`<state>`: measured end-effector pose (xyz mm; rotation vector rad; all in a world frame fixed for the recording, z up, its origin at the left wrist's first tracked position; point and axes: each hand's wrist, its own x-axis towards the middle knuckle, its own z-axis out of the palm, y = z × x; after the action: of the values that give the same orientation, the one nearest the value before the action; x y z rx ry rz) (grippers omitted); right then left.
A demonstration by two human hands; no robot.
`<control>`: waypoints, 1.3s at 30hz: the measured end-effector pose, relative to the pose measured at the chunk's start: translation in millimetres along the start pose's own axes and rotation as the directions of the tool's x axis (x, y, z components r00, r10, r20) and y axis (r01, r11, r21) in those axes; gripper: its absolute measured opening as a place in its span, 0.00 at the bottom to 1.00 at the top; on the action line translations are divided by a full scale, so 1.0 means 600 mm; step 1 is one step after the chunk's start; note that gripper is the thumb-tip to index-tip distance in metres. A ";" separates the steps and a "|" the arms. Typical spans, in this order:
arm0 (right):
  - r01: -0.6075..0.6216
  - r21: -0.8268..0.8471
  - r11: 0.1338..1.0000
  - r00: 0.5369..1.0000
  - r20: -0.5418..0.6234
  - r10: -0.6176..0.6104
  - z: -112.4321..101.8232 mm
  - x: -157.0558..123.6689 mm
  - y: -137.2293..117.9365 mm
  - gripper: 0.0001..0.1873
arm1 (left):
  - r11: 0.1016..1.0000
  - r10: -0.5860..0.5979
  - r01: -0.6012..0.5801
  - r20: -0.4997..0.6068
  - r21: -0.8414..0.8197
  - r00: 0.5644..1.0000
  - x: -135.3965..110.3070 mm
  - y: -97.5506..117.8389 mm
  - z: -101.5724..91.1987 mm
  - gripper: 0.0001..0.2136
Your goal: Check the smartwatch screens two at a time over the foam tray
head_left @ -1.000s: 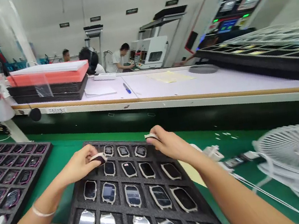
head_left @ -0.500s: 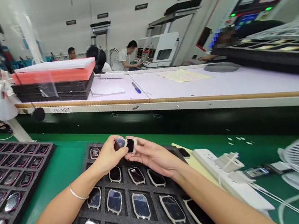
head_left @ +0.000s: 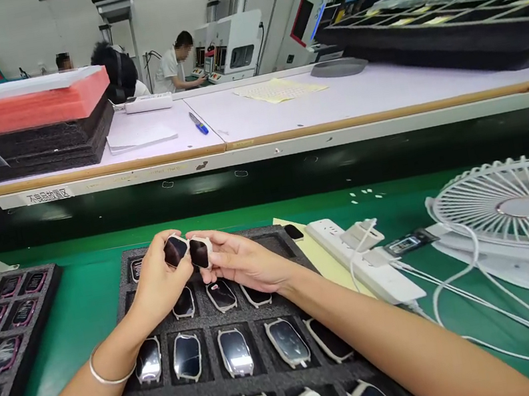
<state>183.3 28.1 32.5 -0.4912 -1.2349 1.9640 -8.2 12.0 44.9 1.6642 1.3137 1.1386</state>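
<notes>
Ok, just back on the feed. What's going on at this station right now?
A person's left hand holds a dark-faced smartwatch body, and their right hand holds a second smartwatch body. The two are side by side above a black foam tray, whose pockets hold more smartwatch bodies.

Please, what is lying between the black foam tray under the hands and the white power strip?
In the head view, a yellow sheet lies between the foam tray and the power strip, with a small black piece on it.

Green bench mat (head_left: 73, 324) under foam trays (head_left: 254, 381), power strip (head_left: 373, 274), desk fan (head_left: 528, 228)
</notes>
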 end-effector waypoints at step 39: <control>0.072 0.003 0.997 0.997 0.041 -0.072 -0.004 -0.003 0.000 0.27 | 0.998 0.006 -0.010 0.071 0.060 0.997 -0.006 0.005 0.001 0.21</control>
<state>186.1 28.2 31.1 -0.4019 -1.2598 1.9224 -7.1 8.0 46.7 1.7389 1.3090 1.0449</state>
